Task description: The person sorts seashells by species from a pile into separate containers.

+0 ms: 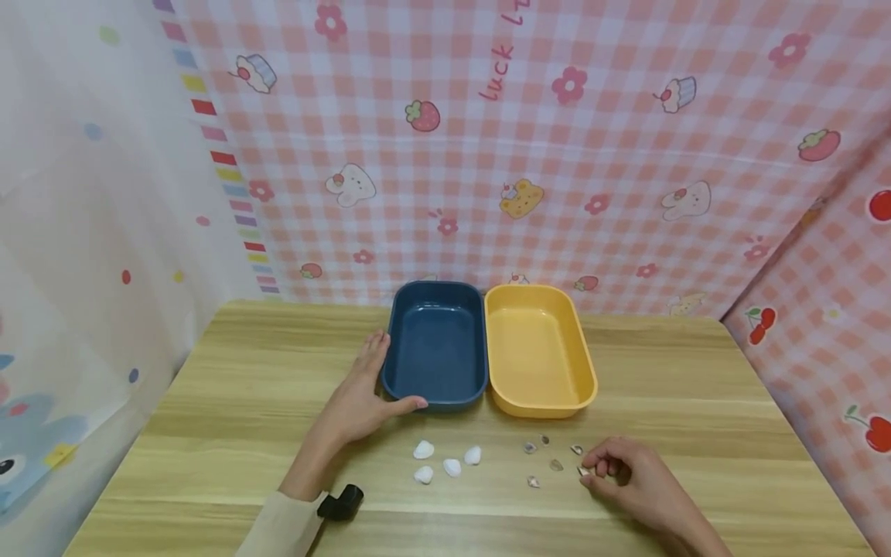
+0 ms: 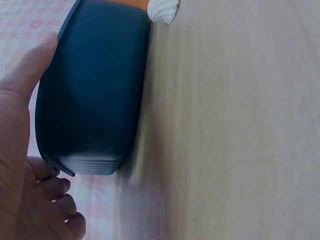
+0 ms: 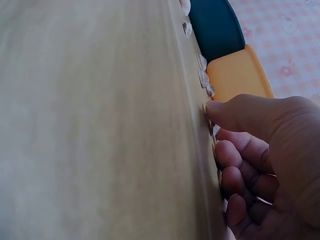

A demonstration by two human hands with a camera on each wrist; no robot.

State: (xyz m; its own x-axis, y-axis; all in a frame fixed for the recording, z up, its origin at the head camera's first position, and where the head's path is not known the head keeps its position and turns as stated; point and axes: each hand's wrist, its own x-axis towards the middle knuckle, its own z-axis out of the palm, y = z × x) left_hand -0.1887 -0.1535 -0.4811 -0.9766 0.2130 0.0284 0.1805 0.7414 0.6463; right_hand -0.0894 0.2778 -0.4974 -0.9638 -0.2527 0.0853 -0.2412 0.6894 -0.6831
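Observation:
Beside the front left corner of a dark blue tray (image 1: 438,352) is my left hand (image 1: 358,402), thumb against the front rim and fingers spread along the left side. A yellow tray (image 1: 536,356) stands against the blue one. On the right, my right hand (image 1: 636,480) pinches a small shell (image 1: 583,471) between thumb and index finger, low at the table. Several small greyish-brown shells, among them a patterned shell (image 1: 556,465), lie left of those fingertips. Several white shells, such as a white shell (image 1: 452,467), lie in front of the blue tray.
Under everything is a wood-grain table (image 1: 209,433). A pink checked cloth (image 1: 459,155) hangs behind it, with more printed cloth at both sides. A black device (image 1: 341,503) sits at the left wrist.

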